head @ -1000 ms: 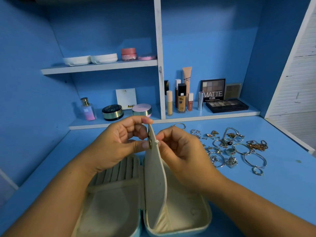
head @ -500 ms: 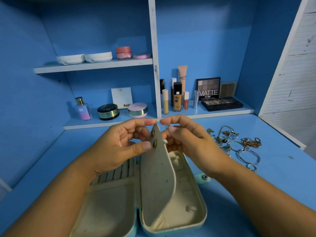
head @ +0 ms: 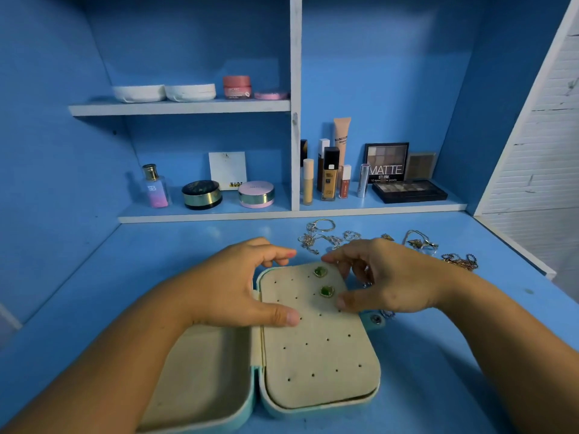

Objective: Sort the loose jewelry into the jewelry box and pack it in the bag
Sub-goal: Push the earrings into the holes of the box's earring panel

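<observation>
An open pale-teal jewelry box (head: pixel 257 399) with cream lining lies on the blue desk in front of me. Its cream earring panel (head: pixel 319 349), dotted with small holes, lies flat over the right half. Two green stud earrings (head: pixel 323 281) sit in the panel's far corner. My left hand (head: pixel 228 289) rests over the hinge, thumb on the panel's left part. My right hand (head: pixel 385 277) touches the panel's far right edge with spread fingers. Loose jewelry (head: pixel 332 236), chains and bangles, lies behind my right hand. No bag is in view.
A snap tab (head: pixel 374 319) sticks out on the box's right side. Shelves at the back hold a perfume bottle (head: pixel 154 187), compacts (head: pixel 256 194), foundation bottles (head: pixel 329 175) and eyeshadow palettes (head: pixel 407 191). A white slatted panel (head: pixel 545 136) stands at the right.
The earring panel, held upright between both hands before, has swung down flat over the box's right half. Both hands moved down with it and spread out on it.
</observation>
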{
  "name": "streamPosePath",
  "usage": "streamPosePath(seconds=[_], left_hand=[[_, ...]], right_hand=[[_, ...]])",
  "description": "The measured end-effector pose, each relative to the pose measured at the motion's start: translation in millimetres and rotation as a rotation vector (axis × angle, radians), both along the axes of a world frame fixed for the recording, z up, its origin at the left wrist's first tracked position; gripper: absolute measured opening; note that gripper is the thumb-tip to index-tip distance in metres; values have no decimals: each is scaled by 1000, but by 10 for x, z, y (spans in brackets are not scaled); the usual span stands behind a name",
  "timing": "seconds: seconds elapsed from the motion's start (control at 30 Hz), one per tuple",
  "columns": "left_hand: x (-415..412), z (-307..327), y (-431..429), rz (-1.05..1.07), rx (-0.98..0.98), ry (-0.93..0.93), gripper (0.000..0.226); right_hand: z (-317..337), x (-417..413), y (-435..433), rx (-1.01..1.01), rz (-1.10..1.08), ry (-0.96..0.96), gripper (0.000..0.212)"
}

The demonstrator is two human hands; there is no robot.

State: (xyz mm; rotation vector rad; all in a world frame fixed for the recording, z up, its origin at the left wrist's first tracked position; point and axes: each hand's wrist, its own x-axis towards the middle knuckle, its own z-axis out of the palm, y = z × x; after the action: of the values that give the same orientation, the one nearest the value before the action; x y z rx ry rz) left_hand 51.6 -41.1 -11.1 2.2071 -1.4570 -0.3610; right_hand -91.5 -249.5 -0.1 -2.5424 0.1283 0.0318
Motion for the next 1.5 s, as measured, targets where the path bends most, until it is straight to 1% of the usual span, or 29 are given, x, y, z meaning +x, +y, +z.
streamPosePath(seconds=[0.13, 0.17, 0.23, 0.3, 0.37, 0.43, 0.5, 0.57, 0.63, 0.8, 1.0, 1.17, 1.37, 1.5], left_hand=[[-14, -34, -25, -14, 27, -11, 85], [-14, -38, -25, -13, 29, -11, 84], [-9, -42, -26, -11, 42, -7, 84], [-5, -48, -26, -9, 69, 5, 88], [0, -64, -28, -3, 108, 15, 97], [-2, -80, -30, 2, 172, 7, 103], [-5, -91, -34, 12, 225, -12, 104], [-6, -86, -37, 21, 247, -17, 104], [-8, -73, -43, 24, 253, -9, 104], [-14, -61, -42, 23, 266, -11, 103], [-75, -9, -45, 39, 273, -1, 94], [-39, -39, -31, 34, 265, 14, 104], [-40, -37, -32, 35, 254, 28, 101], [-36, -41, -26, 32, 246, 39, 102]], right_hand=[[-33, 5, 2, -7, -8, 36, 53], [-46, 9, -20, -32, -9, 23, 49], [-94, 36, -119, -109, -47, -90, 37], [-153, 75, -297, -175, -182, -251, 25], [-198, 94, -516, -263, -372, -338, 21], [-254, 94, -724, -373, -502, -317, 24], [-298, 96, -836, -431, -557, -236, 25], [-336, 118, -866, -481, -564, -164, 24], [-348, 147, -867, -512, -552, -148, 23], [-301, 173, -814, -411, -478, -165, 20], [-309, 276, -783, -447, -419, -83, 21], [-307, 294, -746, -455, -408, -80, 18], [-272, 265, -739, -391, -408, -54, 21], [-276, 241, -731, -371, -392, -86, 25]])
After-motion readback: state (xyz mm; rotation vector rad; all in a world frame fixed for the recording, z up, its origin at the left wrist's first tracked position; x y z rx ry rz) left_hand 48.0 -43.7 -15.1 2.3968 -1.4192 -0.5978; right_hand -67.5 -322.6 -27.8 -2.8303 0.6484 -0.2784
